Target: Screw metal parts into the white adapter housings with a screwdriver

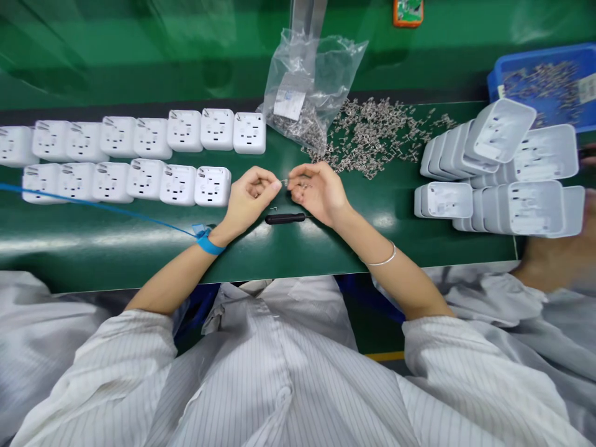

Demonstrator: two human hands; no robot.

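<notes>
Both hands meet mid-tabletop (pixel 139 248), the left hand (pixel 249 197) and right hand (pixel 314 189) each with fingers pinched shut on a tiny metal clip (pixel 285 182) between them, probably so it's steady, with the loose clip pile (pixel 372 133) just behind and the black screwdriver (pixel 285 218) right underneath.

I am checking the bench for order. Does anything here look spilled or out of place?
Yes. Small metal parts lie scattered loose on the green table beside an open plastic bag. The white housings at right are piled unevenly, some tilted.
</notes>
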